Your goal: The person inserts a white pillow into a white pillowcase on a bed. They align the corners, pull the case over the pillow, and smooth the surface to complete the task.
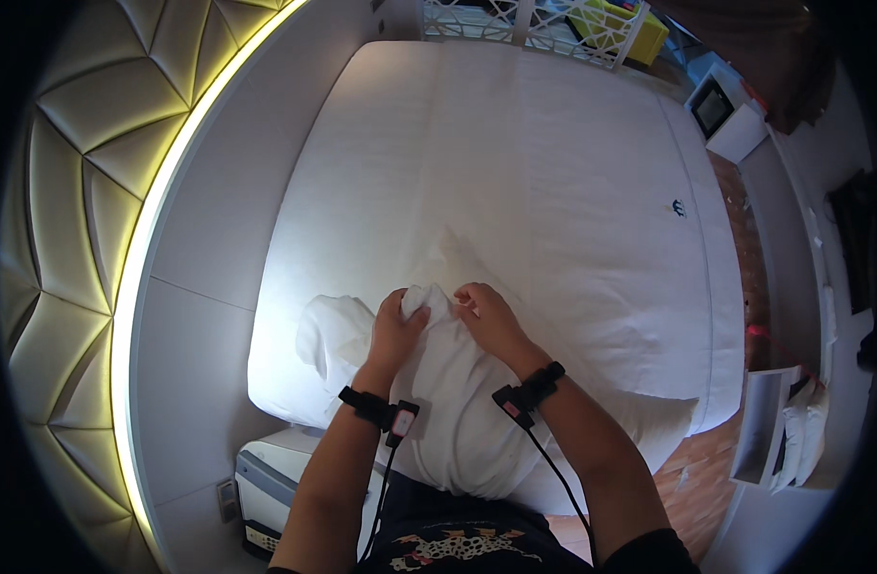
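A loose piece of white bed linen (457, 392) lies bunched over the near side of the bed and hangs down in front of my body. My left hand (398, 330) is closed on a gathered fold of it, thumb on top. Close by on the right, my right hand (492, 320) has its fingers curled in a pinch at the edge of the same linen; the exact grip is partly hidden. To the left of my left hand, a rumpled heap of the linen (328, 330) rests on the mattress. Both wrists wear black straps with small cabled devices.
The large white-covered mattress (591, 191) stretches away ahead. A padded, lit headboard wall (65, 220) stands at left, with a white and grey cabinet (276, 469) near my left arm. At right are wood flooring (706, 478) and a shelf (764, 421). A lattice partition (563, 29) borders the far end.
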The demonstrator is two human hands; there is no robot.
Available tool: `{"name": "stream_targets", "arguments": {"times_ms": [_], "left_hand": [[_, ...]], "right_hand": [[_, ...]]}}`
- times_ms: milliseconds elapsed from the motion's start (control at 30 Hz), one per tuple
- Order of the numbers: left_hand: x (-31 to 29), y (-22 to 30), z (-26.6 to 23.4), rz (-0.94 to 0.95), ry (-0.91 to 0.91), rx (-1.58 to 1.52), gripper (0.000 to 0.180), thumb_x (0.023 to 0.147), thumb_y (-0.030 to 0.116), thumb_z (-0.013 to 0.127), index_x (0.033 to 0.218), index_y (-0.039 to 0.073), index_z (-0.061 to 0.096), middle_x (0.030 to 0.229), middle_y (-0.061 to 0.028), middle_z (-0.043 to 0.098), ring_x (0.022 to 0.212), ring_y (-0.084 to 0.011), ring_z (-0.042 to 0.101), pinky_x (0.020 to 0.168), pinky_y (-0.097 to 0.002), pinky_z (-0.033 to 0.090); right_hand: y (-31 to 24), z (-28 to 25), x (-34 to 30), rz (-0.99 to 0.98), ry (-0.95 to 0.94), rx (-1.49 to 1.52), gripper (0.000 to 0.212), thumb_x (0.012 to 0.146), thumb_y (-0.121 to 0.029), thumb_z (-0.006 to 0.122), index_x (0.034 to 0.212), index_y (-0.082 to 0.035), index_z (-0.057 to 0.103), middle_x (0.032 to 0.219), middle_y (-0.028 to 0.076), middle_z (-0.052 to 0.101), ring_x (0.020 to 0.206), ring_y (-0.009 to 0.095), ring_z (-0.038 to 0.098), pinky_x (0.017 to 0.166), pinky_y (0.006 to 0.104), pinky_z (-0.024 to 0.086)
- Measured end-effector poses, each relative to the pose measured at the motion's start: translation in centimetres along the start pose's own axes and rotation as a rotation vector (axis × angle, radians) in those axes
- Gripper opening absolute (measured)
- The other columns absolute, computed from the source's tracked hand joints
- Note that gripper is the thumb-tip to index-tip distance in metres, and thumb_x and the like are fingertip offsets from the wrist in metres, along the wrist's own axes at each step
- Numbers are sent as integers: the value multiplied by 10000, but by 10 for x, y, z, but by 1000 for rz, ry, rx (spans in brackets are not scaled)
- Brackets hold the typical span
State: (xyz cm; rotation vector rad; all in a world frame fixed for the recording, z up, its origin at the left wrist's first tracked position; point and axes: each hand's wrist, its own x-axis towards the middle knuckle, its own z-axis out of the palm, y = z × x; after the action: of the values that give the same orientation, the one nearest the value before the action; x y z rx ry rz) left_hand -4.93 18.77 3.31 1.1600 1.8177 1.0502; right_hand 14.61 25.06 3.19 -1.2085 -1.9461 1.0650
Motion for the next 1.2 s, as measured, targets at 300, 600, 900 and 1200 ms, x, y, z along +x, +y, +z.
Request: {"name": "stream_targets", "arguments": {"times_ms": [300, 600, 900, 1200], "left_hand": [[3, 12, -19, 124, 127, 115, 284, 966, 163, 732, 1198, -1, 724, 1149, -151, 737, 1030, -230, 704, 904, -335, 543], [2, 0, -1, -9, 13, -37, 275, 1042, 156, 645, 1278, 27, 708, 1194, -134, 726, 1089, -229, 695, 939, -326, 546], [14, -22, 7, 154, -90, -151, 227, 982, 38, 656, 1199, -23, 681, 1107, -101, 728, 1020, -167, 692, 900, -313, 565], [0, -8, -1, 27, -10, -83, 286, 885, 126, 756, 1105, -40, 677, 921, -108, 719, 785, -141, 629, 744, -300, 527]], "right_hand": [[-22, 23, 26, 51, -19, -131, 139, 909, -178, 685, 919, -40, 699, 935, 141, 709, 912, 352, 685, 803, 456, 554], [14, 10, 10, 266, -83, -346, 113, 932, -150, 662, 949, -40, 677, 924, 146, 708, 865, 332, 696, 777, 414, 552], [5, 19, 13, 49, -120, -24, 109, 975, -69, 598, 1043, -3, 650, 971, 159, 716, 865, 291, 697, 791, 377, 548], [-8, 15, 19, 154, -148, -132, 137, 933, -145, 652, 966, -15, 680, 892, 162, 724, 792, 325, 697, 739, 414, 552]]}}
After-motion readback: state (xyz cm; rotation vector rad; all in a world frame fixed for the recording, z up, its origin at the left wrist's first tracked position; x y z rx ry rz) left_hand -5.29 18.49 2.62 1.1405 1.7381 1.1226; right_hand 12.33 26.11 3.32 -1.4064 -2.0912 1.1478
